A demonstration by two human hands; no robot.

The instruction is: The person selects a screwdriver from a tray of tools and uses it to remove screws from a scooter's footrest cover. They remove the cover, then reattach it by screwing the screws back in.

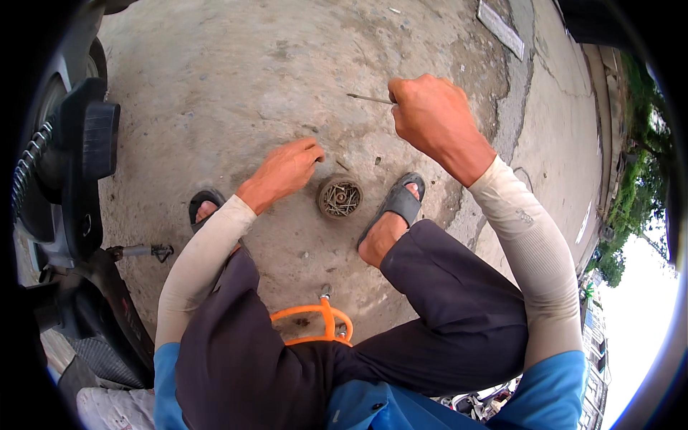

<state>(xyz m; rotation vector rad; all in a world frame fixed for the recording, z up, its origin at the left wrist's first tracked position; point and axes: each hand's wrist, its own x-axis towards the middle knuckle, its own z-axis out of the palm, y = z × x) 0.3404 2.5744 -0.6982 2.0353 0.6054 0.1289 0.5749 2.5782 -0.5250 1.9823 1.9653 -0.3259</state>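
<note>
My right hand [433, 123] is closed in a fist, held up and forward to the right. Out of it, pointing left, sticks the thin metal shaft of a screwdriver [371, 99]; the handle is hidden inside the fist. My left hand [285, 170] hovers just left of a small round bowl [340, 216], its fingers bent together. Whatever is between those fingertips, if anything, is too small to make out. Several loose screws [341, 198] fill the bowl, which stands on the ground between my feet.
A black motorbike part with a coil spring [32, 161] stands close on the left, its footpeg [140, 251] jutting toward me. An orange tubular frame [328, 315] is below me. A pale flat slab [501, 29] lies far right on the cracked concrete [236, 79].
</note>
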